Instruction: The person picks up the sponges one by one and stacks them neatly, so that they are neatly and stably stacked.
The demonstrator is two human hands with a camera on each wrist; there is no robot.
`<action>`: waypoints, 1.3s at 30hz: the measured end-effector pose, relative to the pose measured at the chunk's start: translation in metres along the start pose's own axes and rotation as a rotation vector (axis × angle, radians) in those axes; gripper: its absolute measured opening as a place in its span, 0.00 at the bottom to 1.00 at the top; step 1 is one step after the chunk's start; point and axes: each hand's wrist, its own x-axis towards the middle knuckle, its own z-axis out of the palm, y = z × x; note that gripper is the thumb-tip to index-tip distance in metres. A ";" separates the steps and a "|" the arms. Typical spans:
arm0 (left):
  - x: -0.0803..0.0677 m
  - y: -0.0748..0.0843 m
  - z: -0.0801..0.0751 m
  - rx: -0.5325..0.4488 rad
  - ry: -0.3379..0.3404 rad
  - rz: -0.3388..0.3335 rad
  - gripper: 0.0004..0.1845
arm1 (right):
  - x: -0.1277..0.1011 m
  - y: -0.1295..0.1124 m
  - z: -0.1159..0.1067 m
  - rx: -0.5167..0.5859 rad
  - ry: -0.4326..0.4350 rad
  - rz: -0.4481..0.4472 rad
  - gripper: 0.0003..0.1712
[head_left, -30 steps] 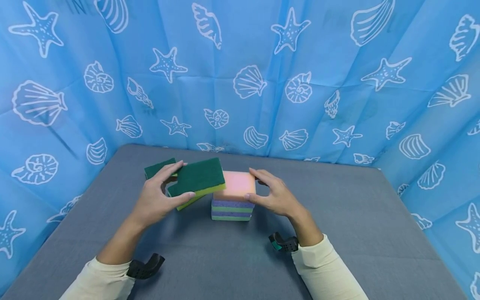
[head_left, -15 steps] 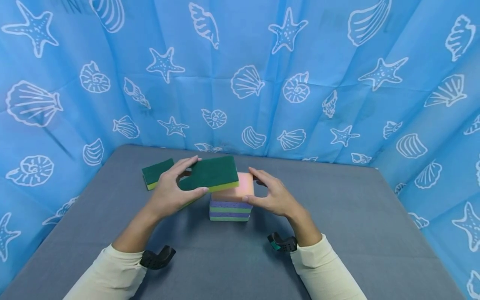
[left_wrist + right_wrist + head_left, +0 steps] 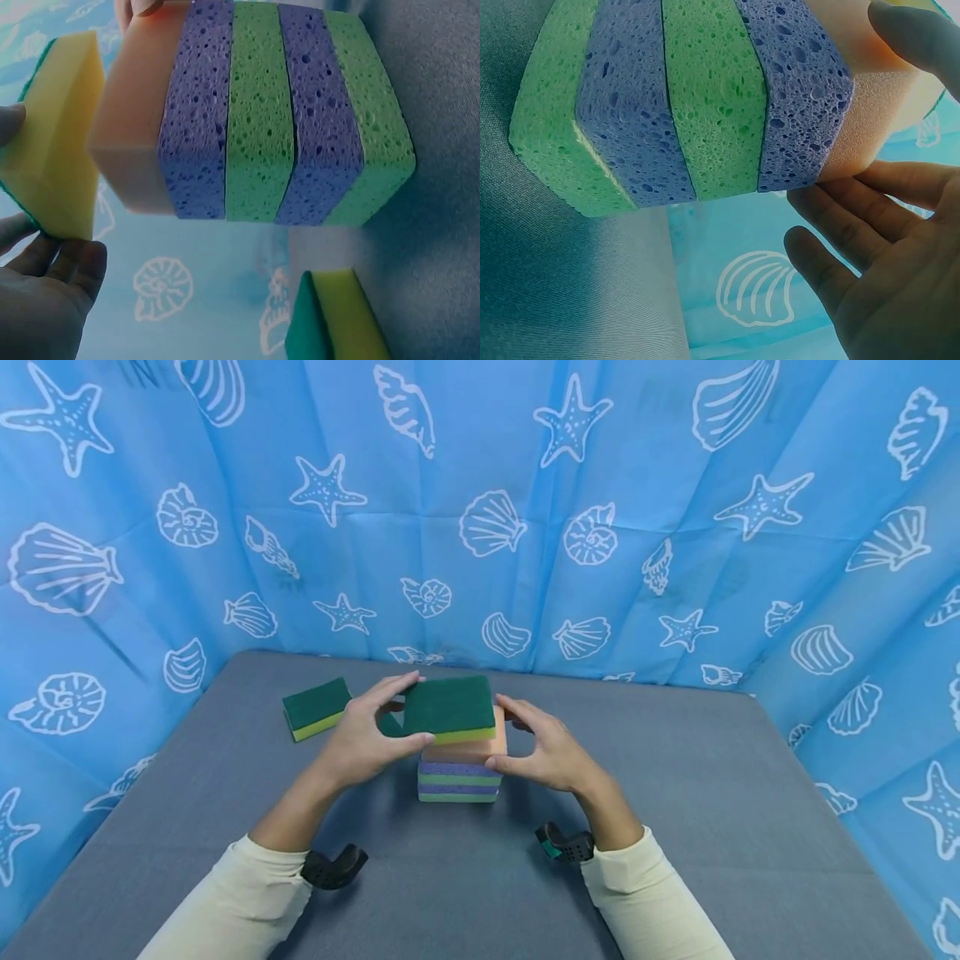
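A stack of sponges (image 3: 460,774) stands mid-table: green and purple layers with a pink sponge (image 3: 480,749) on top; the layers show close up in the wrist views (image 3: 300,120) (image 3: 697,105). My left hand (image 3: 365,737) pinches a green-topped yellow sponge (image 3: 448,707) by its left end, holding it over the pink one. In the left wrist view its yellow side (image 3: 64,142) sits just beside the pink layer. My right hand (image 3: 545,749) steadies the stack, thumb and fingers curved round the pink sponge's right end (image 3: 889,112).
Another green-and-yellow sponge (image 3: 315,707) lies on the grey table (image 3: 675,827) to the left of the stack. Blue cloth with shells and starfish (image 3: 525,510) closes the back and sides.
My left hand has carried the green-topped sponge rightward from beside the stack to over the pink top. The right hand has stayed at the stack.
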 end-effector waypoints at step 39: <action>0.012 -0.007 0.014 -0.041 -0.097 0.021 0.39 | 0.000 0.002 -0.002 0.066 -0.028 -0.018 0.45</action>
